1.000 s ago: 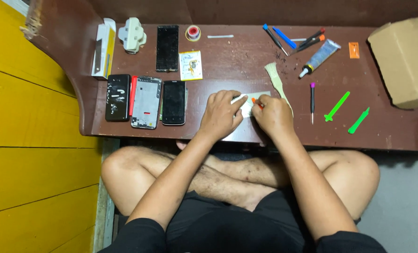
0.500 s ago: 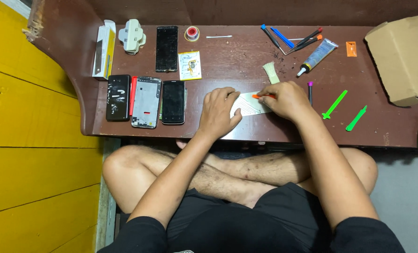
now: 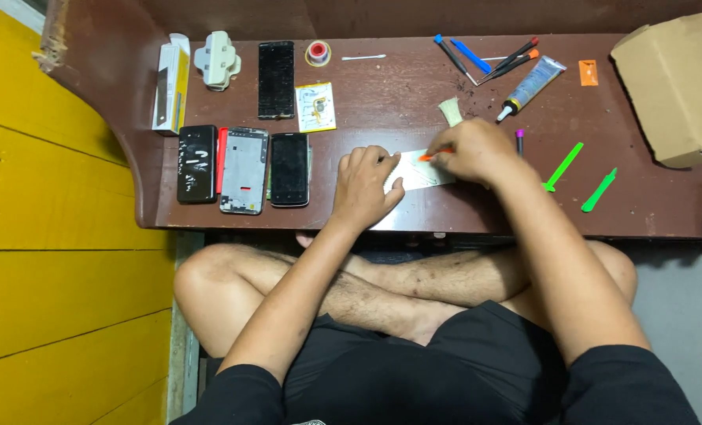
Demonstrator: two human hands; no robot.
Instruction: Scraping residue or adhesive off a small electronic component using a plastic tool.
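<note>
Right hand is closed round a small orange tool, tip down on the pale flat panel at the near middle of the desk. Over the last second that hand has slid right and a bit farther from the body, dragging the orange tip along the panel's far edge. Looks like a prying or scraping pass partway along, not finished.

Left hand hasn't moved: fingers spread flat, pinning the panel's left end. It grips nothing, just presses.

A pale strip that lay beside the right hand now lies just beyond it.

Packages and labels, going outward:
- small yellow-and-white printed card, far-left of the hands, flat on the desk
- white-and-yellow upright box at the far left corner
- tube of adhesive with a dark nozzle, far right of the hands, lying at an angle
- small orange tag just right of the tube
- brown cardboard box at the far right corner, flaps partly open
- red-and-white tape roll at the far edge

Three phone pieces in a row left of the hands: black phone, bare frame, black phone screen. Two green pry sticks to the right, untouched.
</note>
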